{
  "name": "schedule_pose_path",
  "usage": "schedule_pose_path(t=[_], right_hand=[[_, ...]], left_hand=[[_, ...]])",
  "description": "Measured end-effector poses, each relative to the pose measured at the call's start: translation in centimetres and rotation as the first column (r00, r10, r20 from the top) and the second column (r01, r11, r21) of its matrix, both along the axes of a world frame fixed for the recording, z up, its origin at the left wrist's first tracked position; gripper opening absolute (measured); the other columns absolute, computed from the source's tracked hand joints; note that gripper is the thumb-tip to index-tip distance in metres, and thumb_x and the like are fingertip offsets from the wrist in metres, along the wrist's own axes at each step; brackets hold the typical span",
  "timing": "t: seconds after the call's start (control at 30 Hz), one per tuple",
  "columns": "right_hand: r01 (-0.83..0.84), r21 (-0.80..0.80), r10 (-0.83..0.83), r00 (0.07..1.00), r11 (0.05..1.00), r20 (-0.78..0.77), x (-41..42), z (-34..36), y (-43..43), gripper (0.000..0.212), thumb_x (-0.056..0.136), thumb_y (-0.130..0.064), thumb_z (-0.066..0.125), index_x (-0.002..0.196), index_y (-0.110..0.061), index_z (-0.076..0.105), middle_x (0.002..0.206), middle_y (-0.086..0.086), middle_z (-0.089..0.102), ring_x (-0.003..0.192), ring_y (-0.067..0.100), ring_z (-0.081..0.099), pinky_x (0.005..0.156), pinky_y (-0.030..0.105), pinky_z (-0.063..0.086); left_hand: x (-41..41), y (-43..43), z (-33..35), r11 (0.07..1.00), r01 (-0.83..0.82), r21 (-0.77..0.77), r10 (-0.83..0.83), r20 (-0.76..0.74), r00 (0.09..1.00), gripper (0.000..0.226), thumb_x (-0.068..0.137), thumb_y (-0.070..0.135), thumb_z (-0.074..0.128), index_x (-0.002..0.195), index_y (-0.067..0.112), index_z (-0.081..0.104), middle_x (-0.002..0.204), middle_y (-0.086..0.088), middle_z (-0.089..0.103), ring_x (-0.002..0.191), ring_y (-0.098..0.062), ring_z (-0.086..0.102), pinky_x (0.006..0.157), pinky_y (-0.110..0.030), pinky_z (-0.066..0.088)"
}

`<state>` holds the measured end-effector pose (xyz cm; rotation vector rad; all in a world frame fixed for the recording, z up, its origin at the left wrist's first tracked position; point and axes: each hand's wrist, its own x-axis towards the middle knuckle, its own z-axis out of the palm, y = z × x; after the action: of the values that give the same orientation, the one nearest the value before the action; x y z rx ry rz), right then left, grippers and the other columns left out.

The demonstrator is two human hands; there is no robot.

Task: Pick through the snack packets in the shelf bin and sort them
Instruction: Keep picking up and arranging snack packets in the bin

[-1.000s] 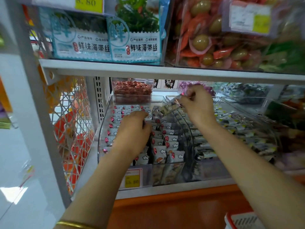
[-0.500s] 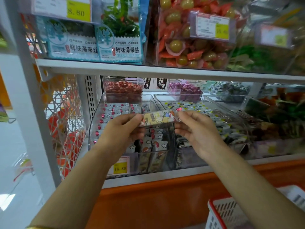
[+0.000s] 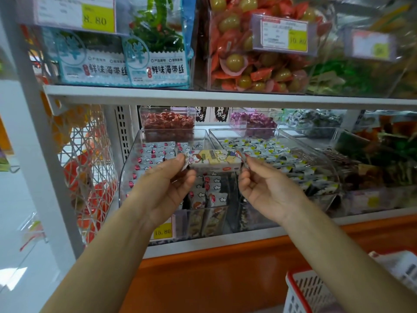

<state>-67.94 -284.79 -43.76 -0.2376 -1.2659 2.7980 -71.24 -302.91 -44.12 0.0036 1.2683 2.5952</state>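
A long snack packet [image 3: 214, 159] with a cartoon print hangs level in front of the shelf. My left hand [image 3: 167, 184] pinches its left end and my right hand [image 3: 264, 184] pinches its right end. Behind it, a clear shelf bin [image 3: 133, 168] holds several grey-and-red packets in rows. A second clear bin [image 3: 325, 159] to the right holds several packets with dark and yellow print.
Small boxes of red [image 3: 168, 120] and purple [image 3: 252, 120] sweets stand at the back. The shelf above [image 3: 225, 97] carries seaweed bags and red-wrapped snacks. A wire side panel [image 3: 88, 168] closes the left end. A red-and-white basket [image 3: 316, 290] sits low right.
My right hand drew one packet out of the right bin toward me. My left hand left the left bin and took the packet's other end. Both hands now hold it stretched between them.
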Motion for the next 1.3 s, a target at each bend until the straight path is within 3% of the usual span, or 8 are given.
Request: schedule_pose_path(t=[0.2,0.37,0.5,0.77,0.87,1.03,1.13,1.3], right_hand=[[0.086,0.32,-0.087,0.996,0.944,-0.012,-0.1,-0.5,0.2,0.014,0.091,-0.01,0.055,0.094,-0.011,0.069,0.073,0.008,0.063,0.051,0.014,0.059,0.042,0.022,0.049],[0.146,0.367,-0.113,0.988,0.919,-0.11,-0.3,-0.7,0.2,0.009,0.091,-0.008,0.056,0.09,-0.008,0.065,0.09,0.013,0.062,0.072,0.021,0.064,0.055,0.026,0.056],[0.166,0.433,-0.112,0.983,0.886,-0.148,-0.6,-0.8,0.1,0.012,0.088,0.003,0.054,0.086,-0.005,0.063,0.102,0.018,0.062,0.084,0.025,0.065,0.06,0.026,0.057],[0.275,0.655,-0.151,0.959,0.704,-0.24,-0.6,-1.1,0.1,0.011,0.085,-0.015,0.066,0.075,-0.01,0.067,0.085,0.005,0.067,0.079,0.018,0.068,0.064,0.03,0.059],[0.354,0.718,-0.203,0.935,0.599,-0.291,-0.7,-1.1,0.1,0.02,0.085,-0.017,0.066,0.066,-0.012,0.064,0.074,0.007,0.067,0.075,0.025,0.067,0.066,0.042,0.059],[0.439,0.787,-0.145,0.896,0.434,-0.42,-0.3,-1.1,-0.6,0.022,0.085,-0.021,0.067,0.07,-0.006,0.066,0.073,0.015,0.064,0.073,0.029,0.062,0.071,0.05,0.052],[0.43,0.79,-0.125,0.899,0.438,-0.42,-0.2,-1.1,-0.7,0.021,0.086,-0.022,0.065,0.069,-0.008,0.067,0.072,0.013,0.065,0.073,0.028,0.063,0.071,0.052,0.052],[0.412,0.783,-0.108,0.905,0.466,-0.412,-0.1,-1.2,-0.8,0.017,0.085,-0.021,0.066,0.07,-0.015,0.069,0.072,0.007,0.067,0.077,0.026,0.064,0.072,0.053,0.052]], left_hand=[[0.3,0.1,0.1,0.975,-0.019,-0.22,-0.016,-0.154,0.988,0.02,0.093,0.011,0.051,0.082,0.009,0.067,0.066,-0.005,0.064,0.052,-0.01,0.059,0.05,-0.017,0.053],[0.7,0.7,-0.1,0.897,-0.036,-0.441,-0.106,-0.291,0.951,0.021,0.092,0.02,0.053,0.109,0.02,0.066,0.103,-0.01,0.064,0.079,-0.018,0.063,0.064,-0.021,0.055],[0.5,1.0,-0.4,0.828,-0.137,-0.544,-0.089,-0.368,0.925,0.032,0.09,0.019,0.057,0.123,0.019,0.057,0.102,-0.005,0.067,0.082,-0.013,0.069,0.074,-0.022,0.056],[0.7,0.7,-0.2,0.732,-0.196,-0.653,-0.186,-0.468,0.864,0.033,0.087,0.018,0.062,0.119,0.028,0.06,0.105,0.006,0.064,0.091,-0.008,0.066,0.069,-0.011,0.051],[0.8,0.8,-0.2,0.667,-0.23,-0.709,-0.226,-0.486,0.844,0.029,0.085,0.019,0.066,0.112,0.031,0.063,0.106,0.007,0.063,0.095,-0.009,0.062,0.076,-0.018,0.051],[1.1,1.4,-0.1,0.714,-0.205,-0.67,-0.136,-0.42,0.897,0.007,0.084,0.022,0.065,0.085,0.015,0.066,0.098,-0.011,0.064,0.089,-0.025,0.064,0.077,-0.039,0.058],[0.9,1.1,0.1,0.731,-0.22,-0.646,-0.098,-0.419,0.903,0.018,0.084,0.022,0.066,0.075,0.006,0.067,0.089,-0.015,0.066,0.079,-0.025,0.067,0.069,-0.041,0.06],[0.8,0.9,0.3,0.777,-0.228,-0.586,-0.029,-0.396,0.918,0.023,0.084,0.016,0.065,0.07,-0.002,0.068,0.074,-0.007,0.066,0.055,-0.011,0.068,0.046,-0.018,0.052]])
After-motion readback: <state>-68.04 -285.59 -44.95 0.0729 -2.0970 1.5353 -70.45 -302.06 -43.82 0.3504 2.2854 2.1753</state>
